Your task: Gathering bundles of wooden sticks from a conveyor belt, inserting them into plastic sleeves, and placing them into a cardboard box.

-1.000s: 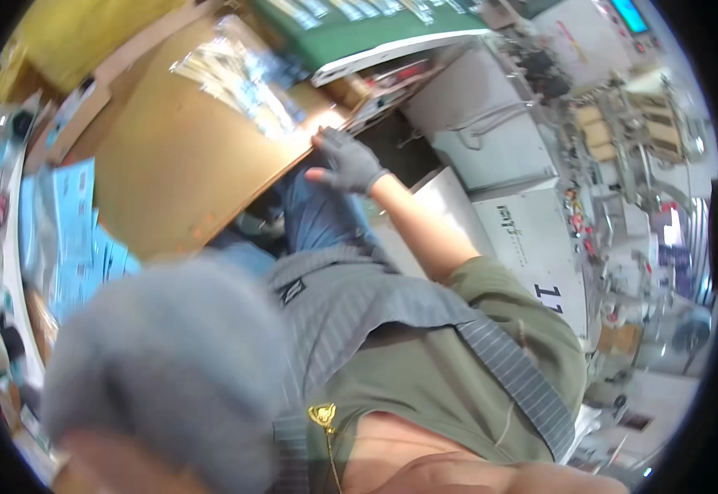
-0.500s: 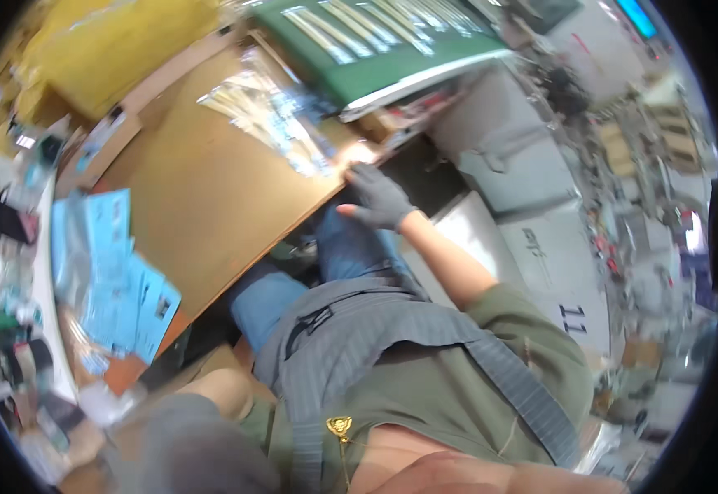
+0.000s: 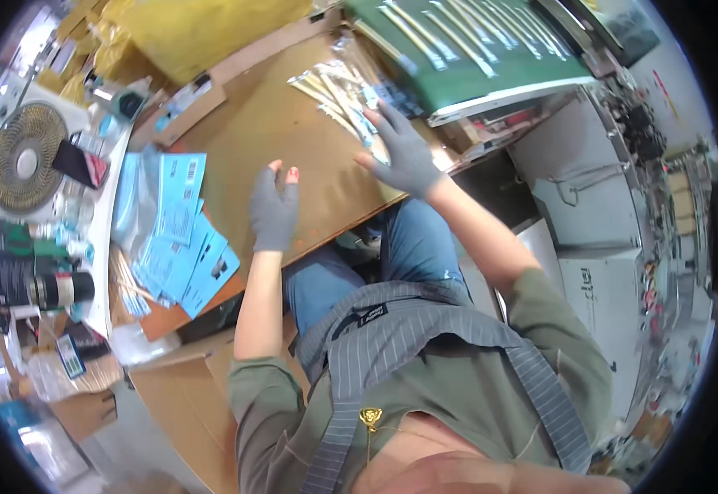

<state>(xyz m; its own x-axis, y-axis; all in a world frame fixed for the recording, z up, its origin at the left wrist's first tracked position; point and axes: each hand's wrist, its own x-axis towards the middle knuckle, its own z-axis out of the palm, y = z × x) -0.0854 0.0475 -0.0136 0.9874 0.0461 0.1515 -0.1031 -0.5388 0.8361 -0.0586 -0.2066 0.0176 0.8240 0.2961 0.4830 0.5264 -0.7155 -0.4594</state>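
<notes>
My left hand (image 3: 276, 206), in a grey glove with bare fingertips, hovers over the brown tabletop (image 3: 239, 136) near its front edge. Its fingers are apart and hold nothing. To the right, my right hand (image 3: 406, 152), gloved the same way, reaches over a loose pile of slim pale sticks in clear wrappers (image 3: 332, 97). The fingers of that hand are stretched out at the pile's near end; whether they touch it I cannot tell. Left of my left hand, blue printed packets (image 3: 182, 185) lie overlapping at the table's side.
More wrapped sticks lie in rows on a green surface (image 3: 425, 78) at the far right. A small cardboard box (image 3: 190, 111) and a yellow plastic-covered bulk (image 3: 202, 37) stand at the back. At left are a round fan (image 3: 25, 160), a phone (image 3: 80, 163) and a dark jar (image 3: 62, 290).
My left hand has come up from low beside my body to over the tabletop. My right hand has moved from the table's edge farther in, to the pile of sticks. The view has shifted.
</notes>
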